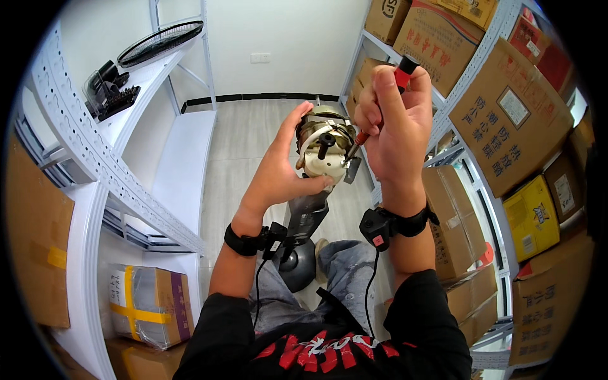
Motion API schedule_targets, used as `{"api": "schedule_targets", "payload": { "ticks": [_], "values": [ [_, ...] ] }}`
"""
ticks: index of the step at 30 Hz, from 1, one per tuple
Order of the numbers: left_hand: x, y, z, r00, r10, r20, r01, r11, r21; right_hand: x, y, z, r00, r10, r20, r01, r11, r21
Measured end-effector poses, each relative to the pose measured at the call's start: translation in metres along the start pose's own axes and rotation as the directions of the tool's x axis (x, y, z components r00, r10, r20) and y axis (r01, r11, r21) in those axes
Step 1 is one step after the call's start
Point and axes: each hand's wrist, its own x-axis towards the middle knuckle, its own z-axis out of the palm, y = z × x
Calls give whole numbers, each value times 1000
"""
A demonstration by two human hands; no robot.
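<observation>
A fan motor head (323, 163) with a cream housing, metal casing, pale wiring and a black knob tops a dark column (307, 215), whose round dark base (294, 272) shows between my legs. My left hand (278, 174) is closed around the motor's left side, thumb along the lower housing. My right hand (399, 126) grips a red-and-black screwdriver (403, 71), its shaft angled down-left to the housing's right side. I cannot tell if the tip sits in a screw.
White shelving (107, 168) lines the left, holding a round fan grille (158, 41), black parts (107, 88) and a taped box (152, 304). Right-hand shelves hold cardboard boxes (500, 120) and a yellow box (532, 215). A white wall (278, 38) stands ahead, above tiled floor (234, 145).
</observation>
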Motion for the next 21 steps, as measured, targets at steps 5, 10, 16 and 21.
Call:
{"api": "schedule_targets", "payload": {
  "ticks": [5, 10, 16, 21],
  "values": [
    [0, 3, 1, 1000, 7, -8, -7, 1000, 21, 8, 0, -7, 1000, -22, 3, 22, 994, -103],
    [-1, 6, -1, 1000, -19, -16, 19, 1000, -13, -2, -11, 1, 988, 149, 38, -144, 984, -109],
    [-1, 13, -2, 997, -73, -15, 72, 996, -43, -9, -2, 8, 1000, -6, -9, 6, 999, -36],
    [-3, 8, -1, 999, -29, -34, 28, 998, -49, 1, 6, -12, 1000, 3, 28, 0, 995, -98]
  ]
}}
